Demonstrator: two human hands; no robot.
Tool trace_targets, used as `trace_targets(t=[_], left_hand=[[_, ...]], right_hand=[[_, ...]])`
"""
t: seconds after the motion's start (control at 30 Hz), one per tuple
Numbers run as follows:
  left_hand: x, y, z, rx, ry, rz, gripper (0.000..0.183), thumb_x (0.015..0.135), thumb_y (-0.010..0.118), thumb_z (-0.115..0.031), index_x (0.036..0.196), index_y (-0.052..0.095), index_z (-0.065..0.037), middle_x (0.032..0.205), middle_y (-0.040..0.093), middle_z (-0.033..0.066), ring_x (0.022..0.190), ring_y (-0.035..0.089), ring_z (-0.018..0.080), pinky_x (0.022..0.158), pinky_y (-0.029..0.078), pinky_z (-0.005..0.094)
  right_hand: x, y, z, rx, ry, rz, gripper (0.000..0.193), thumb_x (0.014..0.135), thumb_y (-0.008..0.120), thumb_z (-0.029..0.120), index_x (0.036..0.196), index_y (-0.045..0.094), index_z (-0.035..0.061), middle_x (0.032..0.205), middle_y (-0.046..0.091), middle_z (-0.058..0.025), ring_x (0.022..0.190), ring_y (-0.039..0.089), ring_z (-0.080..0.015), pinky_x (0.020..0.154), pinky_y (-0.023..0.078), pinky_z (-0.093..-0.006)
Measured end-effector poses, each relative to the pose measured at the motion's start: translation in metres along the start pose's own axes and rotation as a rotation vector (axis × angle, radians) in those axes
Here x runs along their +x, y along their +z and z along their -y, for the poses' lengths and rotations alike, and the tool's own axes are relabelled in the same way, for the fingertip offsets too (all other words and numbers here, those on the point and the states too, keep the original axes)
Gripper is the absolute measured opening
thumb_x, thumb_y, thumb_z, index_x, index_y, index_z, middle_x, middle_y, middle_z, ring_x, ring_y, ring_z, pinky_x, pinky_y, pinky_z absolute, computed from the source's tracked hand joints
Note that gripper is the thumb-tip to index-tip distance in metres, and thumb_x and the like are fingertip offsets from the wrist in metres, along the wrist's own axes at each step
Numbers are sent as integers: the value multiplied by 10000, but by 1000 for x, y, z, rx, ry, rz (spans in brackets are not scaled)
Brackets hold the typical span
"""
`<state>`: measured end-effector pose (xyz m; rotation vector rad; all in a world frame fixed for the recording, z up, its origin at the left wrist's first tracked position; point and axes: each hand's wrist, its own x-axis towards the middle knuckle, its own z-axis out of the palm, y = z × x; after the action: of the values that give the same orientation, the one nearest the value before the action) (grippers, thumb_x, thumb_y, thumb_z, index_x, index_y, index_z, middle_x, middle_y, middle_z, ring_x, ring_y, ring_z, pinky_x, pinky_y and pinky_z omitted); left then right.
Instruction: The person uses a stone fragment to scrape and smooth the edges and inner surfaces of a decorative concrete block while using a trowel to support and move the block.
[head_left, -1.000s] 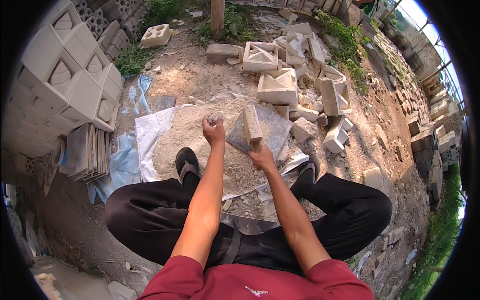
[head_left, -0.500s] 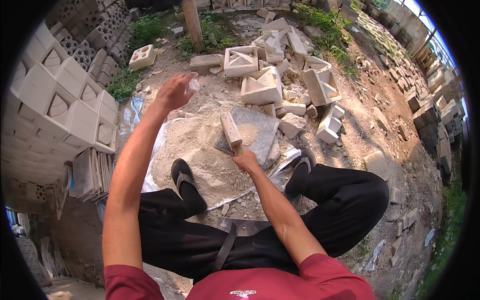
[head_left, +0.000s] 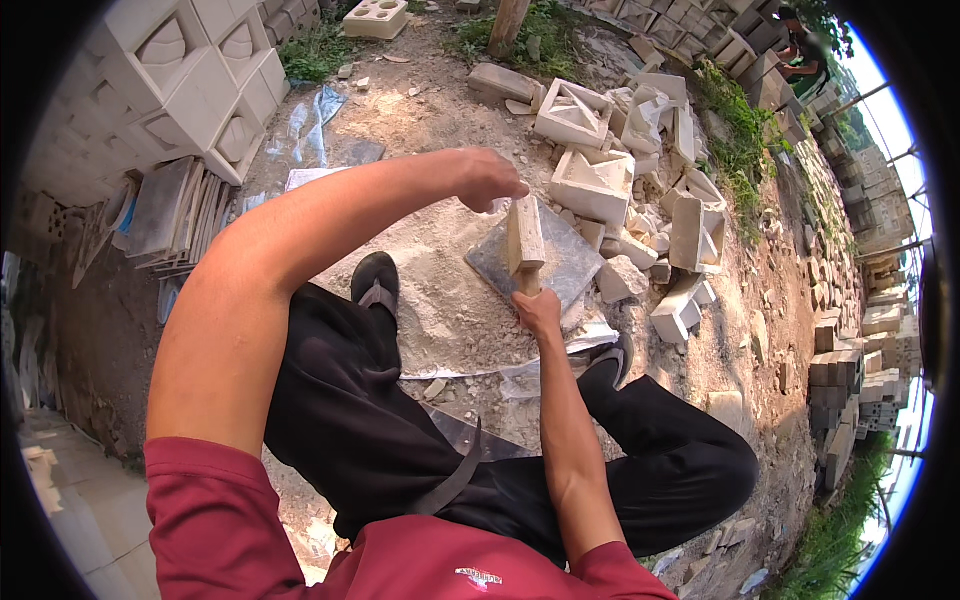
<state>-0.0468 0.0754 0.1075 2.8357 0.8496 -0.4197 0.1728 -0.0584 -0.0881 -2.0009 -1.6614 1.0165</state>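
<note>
My right hand (head_left: 538, 310) is wrapped round the short handle of a wooden mallet (head_left: 525, 238), a pale, block-shaped tool. Its head lies over a flat grey square slab (head_left: 572, 272) on the ground between my feet. My left hand (head_left: 490, 180) reaches across to the far end of the mallet, fingers curled round a small whitish piece, mostly hidden, that could be a stone chunk. Pale sandy rubble (head_left: 440, 265) is heaped on a white sheet beside the slab.
Broken cream blocks (head_left: 592, 185) lie in a heap just right of the slab. Patterned blocks (head_left: 190, 70) are stacked at left, near leaning thin boards (head_left: 175, 215). A wooden post (head_left: 508, 28) stands beyond. Another person (head_left: 805, 60) is at far right.
My left hand has swung rightward, from over the far left side to just beyond the mallet. My right hand still grips the mallet. The view has shifted, bringing another person into sight.
</note>
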Motion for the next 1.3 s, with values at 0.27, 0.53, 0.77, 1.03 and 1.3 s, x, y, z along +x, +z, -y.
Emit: trace_targets(t=[0.27, 0.53, 0.77, 1.03, 1.3], left_hand=[[3, -25, -7, 3, -67, 17, 345, 774, 698, -146, 1087, 579, -60, 1022, 654, 148, 1010, 620, 333, 836, 505, 456], [-18, 4, -9, -13, -87, 93, 345, 769, 700, -147, 1088, 585, -79, 986, 658, 126, 969, 630, 331, 794, 508, 455], [-11, 8, -4, -29, -57, 92, 397, 764, 707, -141, 1138, 583, -96, 1014, 661, 117, 979, 629, 325, 803, 508, 442], [-11, -4, -11, -32, -92, 93, 414, 772, 714, -157, 1159, 579, -100, 1031, 663, 112, 1002, 628, 315, 816, 508, 437], [-15, 14, -3, -56, -56, 43, 367, 771, 722, -175, 1105, 586, -105, 1011, 661, 114, 999, 627, 320, 819, 506, 441]], right_hand=[[3, 17, -3, 196, 114, 118, 193, 746, 656, 162, 715, 571, -8, 586, 577, -61, 478, 604, -176, 444, 477, -315], [0, 18, 1, 441, 26, -119, 235, 751, 675, 182, 773, 579, -31, 617, 593, -79, 485, 604, -183, 441, 474, -323], [-13, 21, -9, 151, 113, 20, 300, 711, 674, 277, 750, 640, -18, 637, 637, -105, 546, 644, -209, 528, 500, -340], [-2, 24, -21, 323, 95, -175, 290, 742, 678, 279, 742, 631, -7, 566, 621, -84, 507, 636, -208, 513, 491, -346], [-11, 27, -19, 158, 109, -88, 336, 742, 697, 316, 742, 624, -12, 570, 618, -101, 483, 628, -222, 493, 487, -361]])
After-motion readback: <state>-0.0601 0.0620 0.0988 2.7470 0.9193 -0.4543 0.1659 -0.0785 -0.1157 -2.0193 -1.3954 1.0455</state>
